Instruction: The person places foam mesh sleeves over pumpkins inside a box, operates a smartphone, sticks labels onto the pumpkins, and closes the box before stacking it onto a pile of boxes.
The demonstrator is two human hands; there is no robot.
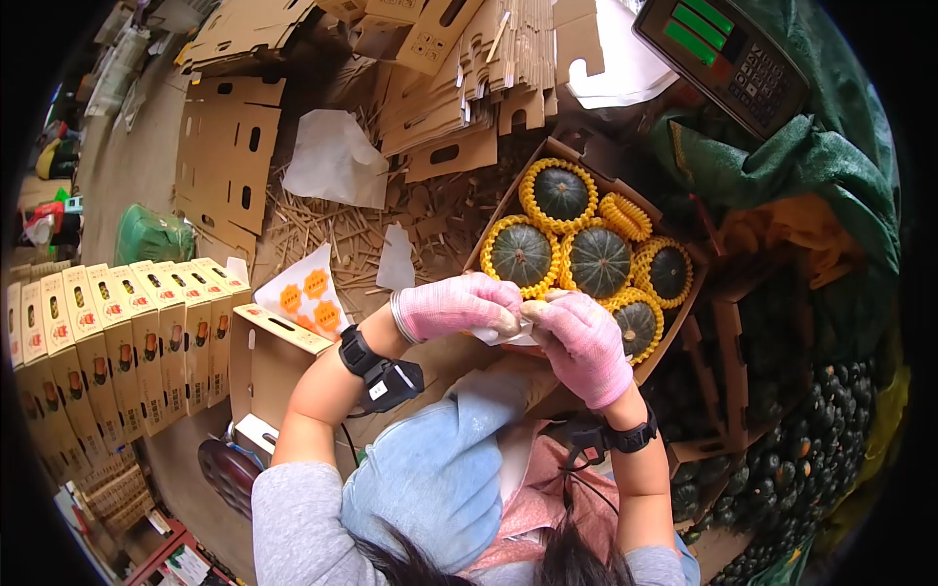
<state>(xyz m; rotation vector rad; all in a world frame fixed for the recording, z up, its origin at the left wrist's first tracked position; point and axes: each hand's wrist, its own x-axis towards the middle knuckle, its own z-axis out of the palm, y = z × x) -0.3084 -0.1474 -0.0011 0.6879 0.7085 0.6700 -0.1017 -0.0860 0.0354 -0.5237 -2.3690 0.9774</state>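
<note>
My left hand [457, 307], in a pink glove, is closed with its fingertips pinched together. Touching it or nearly so is my right hand [582, 342], gloved the same way and also pinched. A small whitish piece [508, 338] shows just under the fingertips; its shape is mostly hidden. Both hands are over the near left side of an open cardboard box [674, 337]. Inside lie several dark green squashes [600, 262] in yellow foam nets, and a folded yellow net [625, 217] without a visible squash. A sheet with orange stickers [311, 293] lies left of my left hand.
Upright packed boxes [127, 342] stand in a row at the left, beside an open carton [278, 376]. Flattened cardboard [459, 98] is stacked ahead. A scale display [723, 59] sits at the upper right. Loose squashes [801, 449] are piled at the right.
</note>
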